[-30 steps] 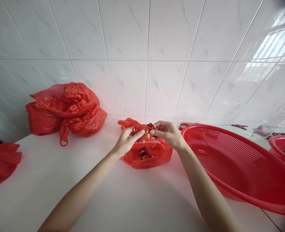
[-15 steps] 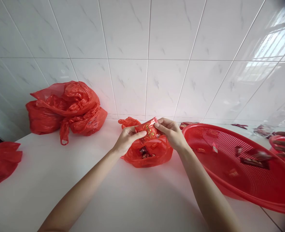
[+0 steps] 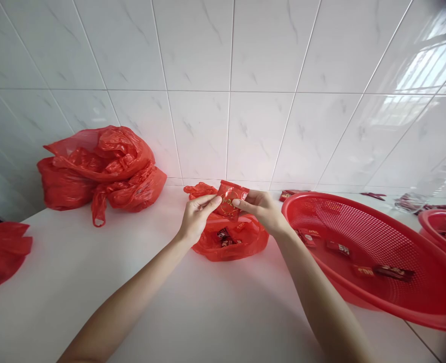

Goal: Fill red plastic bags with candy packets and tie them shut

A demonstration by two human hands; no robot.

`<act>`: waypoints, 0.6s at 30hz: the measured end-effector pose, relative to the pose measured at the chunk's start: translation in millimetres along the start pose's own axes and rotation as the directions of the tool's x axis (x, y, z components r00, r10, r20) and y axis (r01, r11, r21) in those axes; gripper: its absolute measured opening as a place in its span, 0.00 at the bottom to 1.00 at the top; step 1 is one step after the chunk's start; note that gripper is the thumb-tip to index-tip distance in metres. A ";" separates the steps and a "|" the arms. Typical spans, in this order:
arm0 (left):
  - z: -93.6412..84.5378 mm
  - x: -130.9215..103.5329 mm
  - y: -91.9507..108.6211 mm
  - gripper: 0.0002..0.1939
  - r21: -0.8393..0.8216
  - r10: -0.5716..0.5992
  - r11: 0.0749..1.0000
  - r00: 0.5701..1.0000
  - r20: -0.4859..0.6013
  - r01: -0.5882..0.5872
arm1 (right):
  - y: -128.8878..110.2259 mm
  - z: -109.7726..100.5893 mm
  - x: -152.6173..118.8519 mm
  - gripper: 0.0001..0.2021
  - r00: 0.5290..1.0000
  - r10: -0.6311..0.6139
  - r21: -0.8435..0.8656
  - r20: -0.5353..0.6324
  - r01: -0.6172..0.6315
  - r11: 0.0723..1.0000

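Observation:
Between my two hands is a small red packet [image 3: 231, 198] with gold print, held nearly upright. My left hand [image 3: 199, 217] pinches its left edge between thumb and fingers. On the other side, my right hand [image 3: 264, 210] grips the right edge, thumb across the front. Just beneath lies an open red plastic bag [image 3: 251, 246] on the white table. Several dark-wrapped small packets [image 3: 227, 238] show inside the bag. Part of the bag's back is hidden by my hands and the packet.
A large red perforated basket [image 3: 351, 214] with several wrapped packets stands at the right, a smaller red basket [image 3: 440, 222] beyond it. Bundled red plastic bags [image 3: 105, 166] sit at the back left; another red bag [image 3: 5, 254] lies at the left edge. A tiled wall [image 3: 200, 136] rises behind.
The red packet has been turned more upright in my hands. At the far right, another person's hand has gone from view, and packets that were blurred in motion now rest in the large basket.

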State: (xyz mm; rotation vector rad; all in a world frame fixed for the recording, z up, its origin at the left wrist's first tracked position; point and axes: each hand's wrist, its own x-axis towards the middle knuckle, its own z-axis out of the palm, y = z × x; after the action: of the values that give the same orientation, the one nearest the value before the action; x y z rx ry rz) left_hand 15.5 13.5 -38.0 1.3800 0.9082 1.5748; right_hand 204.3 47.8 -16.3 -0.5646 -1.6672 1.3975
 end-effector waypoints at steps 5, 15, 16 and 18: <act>-1.5 0.1 -0.1 0.10 -0.043 -0.064 0.997 0.995 0.075 0.067 | -3.2 -0.6 -0.9 0.16 0.999 -0.026 0.065 -0.029 0.028 0.998; -0.2 -1.5 7.5 0.16 0.123 -0.101 0.990 0.968 0.229 0.075 | -3.5 -4.9 -5.6 0.15 0.995 0.045 -0.293 0.090 -0.017 0.956; 0.0 -1.6 7.1 0.15 0.122 -0.093 0.990 0.975 0.203 0.069 | -2.8 -5.3 -5.1 0.15 0.993 0.058 -0.290 0.098 -0.027 0.957; 0.0 -1.5 5.6 0.14 0.109 -0.071 0.993 0.988 0.141 0.056 | -2.5 -7.0 -4.5 0.16 0.985 0.100 -0.274 0.140 -0.058 0.960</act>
State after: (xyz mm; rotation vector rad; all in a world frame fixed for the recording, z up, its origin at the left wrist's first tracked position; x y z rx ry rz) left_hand 14.9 10.0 -33.4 1.5027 0.9480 1.3774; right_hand 212.9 47.4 -15.4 -0.6984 -1.9957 1.3059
